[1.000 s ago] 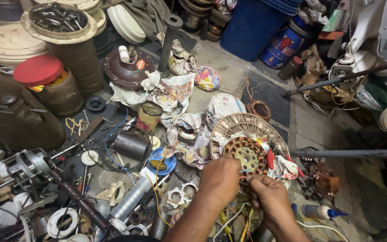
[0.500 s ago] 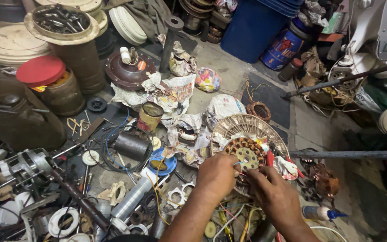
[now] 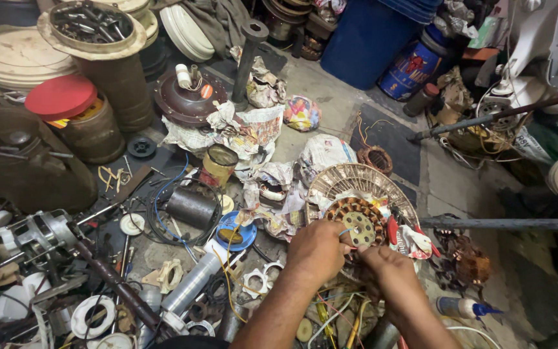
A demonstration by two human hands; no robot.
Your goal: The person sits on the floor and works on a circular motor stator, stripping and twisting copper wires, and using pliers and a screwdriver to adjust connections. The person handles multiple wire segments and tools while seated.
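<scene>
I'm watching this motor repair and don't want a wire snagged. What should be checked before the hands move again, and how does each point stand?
1. Both hands on the work: left hand and right hand at the copper-wound stator. Ok.
2. Stator supported: it lies in a round wire basket. Ok.
3. Thin blue wire pinched at the left fingertips: cannot tell.
4. Loose coloured wires below the wrists kept apart: not ok, tangled.
5. Floor around the work uncluttered: not ok.

Red-lidded tin [image 3: 66, 103], blue barrel [image 3: 369, 35], crumpled newspaper [image 3: 247, 129].
</scene>
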